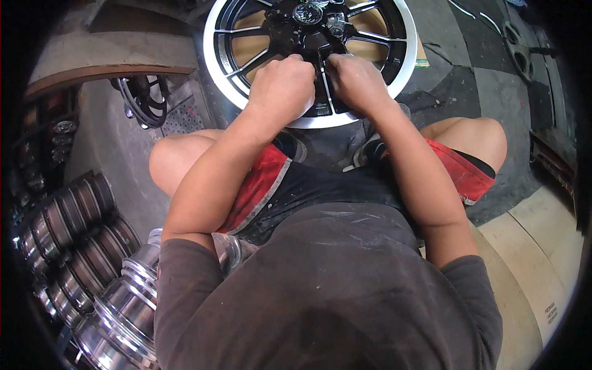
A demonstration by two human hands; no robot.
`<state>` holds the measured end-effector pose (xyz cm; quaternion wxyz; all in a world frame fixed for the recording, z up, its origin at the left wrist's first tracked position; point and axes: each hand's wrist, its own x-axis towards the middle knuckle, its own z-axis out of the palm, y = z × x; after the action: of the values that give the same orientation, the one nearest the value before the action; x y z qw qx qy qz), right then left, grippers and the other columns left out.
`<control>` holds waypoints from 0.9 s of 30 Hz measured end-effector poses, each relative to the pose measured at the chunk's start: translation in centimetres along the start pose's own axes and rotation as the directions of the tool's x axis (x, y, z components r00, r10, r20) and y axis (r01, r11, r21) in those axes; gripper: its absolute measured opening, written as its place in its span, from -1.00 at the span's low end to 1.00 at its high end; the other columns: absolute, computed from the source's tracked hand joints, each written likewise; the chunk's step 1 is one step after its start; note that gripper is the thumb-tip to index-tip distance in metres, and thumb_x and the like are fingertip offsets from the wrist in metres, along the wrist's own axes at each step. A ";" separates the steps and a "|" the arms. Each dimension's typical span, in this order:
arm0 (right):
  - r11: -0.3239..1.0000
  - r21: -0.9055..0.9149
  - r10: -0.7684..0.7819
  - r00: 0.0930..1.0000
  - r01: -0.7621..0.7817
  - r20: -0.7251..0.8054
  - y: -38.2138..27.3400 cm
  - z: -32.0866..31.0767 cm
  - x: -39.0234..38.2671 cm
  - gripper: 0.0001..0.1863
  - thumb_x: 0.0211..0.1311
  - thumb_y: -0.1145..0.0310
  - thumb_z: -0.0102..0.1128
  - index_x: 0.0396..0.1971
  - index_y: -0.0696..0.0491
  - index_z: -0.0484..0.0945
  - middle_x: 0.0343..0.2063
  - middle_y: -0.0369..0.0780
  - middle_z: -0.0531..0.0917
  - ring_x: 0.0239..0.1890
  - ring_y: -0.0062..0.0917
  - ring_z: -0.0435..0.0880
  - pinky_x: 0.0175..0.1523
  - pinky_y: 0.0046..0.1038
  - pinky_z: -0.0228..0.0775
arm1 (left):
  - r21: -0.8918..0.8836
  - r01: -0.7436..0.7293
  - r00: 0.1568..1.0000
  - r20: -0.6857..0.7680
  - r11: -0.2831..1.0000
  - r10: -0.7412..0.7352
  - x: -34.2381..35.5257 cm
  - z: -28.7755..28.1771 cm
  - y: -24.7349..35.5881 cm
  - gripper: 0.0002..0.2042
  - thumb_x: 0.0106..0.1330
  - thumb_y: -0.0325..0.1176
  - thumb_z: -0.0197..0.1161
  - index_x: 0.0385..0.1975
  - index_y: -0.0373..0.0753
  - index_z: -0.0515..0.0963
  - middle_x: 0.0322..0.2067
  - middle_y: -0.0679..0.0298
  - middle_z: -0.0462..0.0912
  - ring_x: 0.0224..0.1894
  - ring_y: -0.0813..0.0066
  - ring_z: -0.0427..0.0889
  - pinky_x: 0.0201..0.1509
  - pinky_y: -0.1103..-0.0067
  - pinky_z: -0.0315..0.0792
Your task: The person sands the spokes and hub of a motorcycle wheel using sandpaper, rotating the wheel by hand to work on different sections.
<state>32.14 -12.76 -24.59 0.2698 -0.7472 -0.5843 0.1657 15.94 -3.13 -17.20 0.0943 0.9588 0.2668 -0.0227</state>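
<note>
A black alloy wheel [401,68] with bright silver spokes and a silver outer lip lies face up in front of me, its top edge cut off by the picture. My left hand [283,86] is closed in a fist over the near spokes, just below the hub [308,13]. Beside it, my right hand [359,83] is also curled closed, over the spokes right of the middle. Between the two fists runs a silver-edged spoke [325,83]. The fingertips of both hands are turned away, so whatever they grip is hidden.
Dark wheel rims [71,209] are stacked at the left, with polished silver rims [123,311] nearer me. A wood-edged curved surface [117,58] juts in at upper left, a dark wheel [145,102] below it. Cardboard sheets [536,246] lie at right. My knees flank the wheel's near side.
</note>
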 end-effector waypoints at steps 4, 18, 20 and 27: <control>0.996 -0.080 0.063 0.982 -0.050 0.177 -0.7 -1.4 -0.3 -0.81 0.31 0.34 0.21 -0.26 0.09 0.75 -0.26 0.06 0.79 -0.11 0.07 0.77 0.01 0.06 0.61 | -0.035 0.031 0.995 0.097 0.999 -0.027 -0.1 0.1 0.0 -0.80 0.20 -0.37 0.34 -0.28 -0.33 0.81 -0.20 -0.09 0.80 -0.13 -0.14 0.82 0.04 0.12 0.71; 0.467 0.875 0.011 0.990 -0.130 0.141 -2.2 -7.0 0.2 -0.58 0.61 0.04 0.24 0.13 0.08 0.74 -0.25 -0.32 0.76 -0.21 -0.72 0.67 -0.12 -0.61 0.51 | -0.928 0.048 0.996 0.016 0.370 -0.088 0.3 -2.7 -0.7 -0.75 0.51 -0.32 0.40 -0.01 -0.39 0.76 -0.33 0.29 0.80 -0.34 0.61 0.70 -0.21 0.63 0.56; 0.504 0.859 0.122 0.992 -0.094 0.038 -2.1 -7.2 0.5 -0.58 0.64 0.03 0.19 0.05 0.09 0.75 -0.26 -0.30 0.77 -0.19 -0.67 0.70 -0.10 -0.58 0.54 | -0.937 0.012 0.993 -0.029 0.348 -0.111 0.8 -2.3 -0.7 -0.74 0.52 -0.30 0.39 -0.03 -0.41 0.76 -0.29 0.28 0.81 -0.29 0.60 0.72 -0.17 0.62 0.57; 0.260 0.957 0.498 0.831 0.127 -0.246 1.8 -11.5 1.9 -0.55 0.75 0.14 -0.03 0.07 0.23 0.68 -0.44 -0.31 0.67 -0.41 -0.67 0.54 -0.26 -0.53 0.43 | -0.191 -0.267 0.962 -0.103 0.945 0.251 0.7 0.0 -1.3 -0.63 0.30 -0.38 0.37 0.12 -0.05 0.76 -0.32 0.20 0.69 -0.20 0.03 0.72 -0.06 0.22 0.62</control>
<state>40.53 -13.68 -16.38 0.7800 -0.5149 -0.1757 0.3092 15.90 -1.67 -17.51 0.1835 0.9711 0.1428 0.0546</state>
